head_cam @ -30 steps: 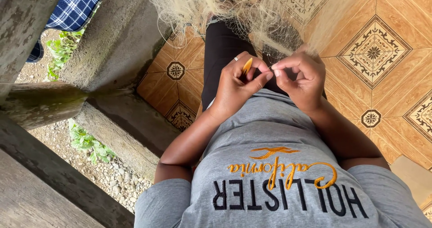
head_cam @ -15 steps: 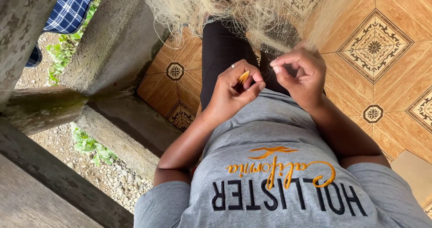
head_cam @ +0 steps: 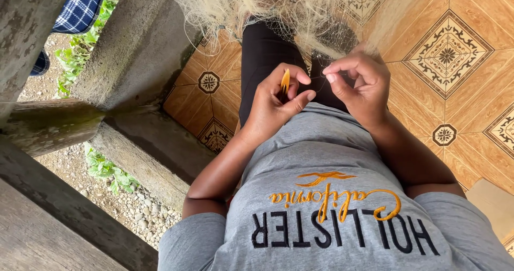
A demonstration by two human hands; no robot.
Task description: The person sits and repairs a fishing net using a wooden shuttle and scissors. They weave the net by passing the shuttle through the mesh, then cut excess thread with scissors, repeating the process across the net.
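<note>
My left hand [head_cam: 276, 105] is closed around a small yellow-orange netting needle [head_cam: 285, 80] whose tip sticks up between thumb and fingers. My right hand [head_cam: 358, 86] sits just to its right, thumb and forefinger pinching a fine pale thread of the fishing net [head_cam: 267, 6]. The net is a mass of thin cream-coloured mesh hanging from above and draping over my dark-trousered legs [head_cam: 262, 57]. The two hands are a few centimetres apart above my lap, over a grey shirt with lettering.
Orange patterned floor tiles [head_cam: 450, 51] spread to the right. Thick weathered concrete railing posts [head_cam: 134, 51] stand on the left, with gravel and green weeds [head_cam: 107, 169] below. A blue checked cloth [head_cam: 80, 6] shows at the top left.
My left hand has shifted slightly down and left with the needle, opening a small gap from my right hand, which keeps pinching the thread.
</note>
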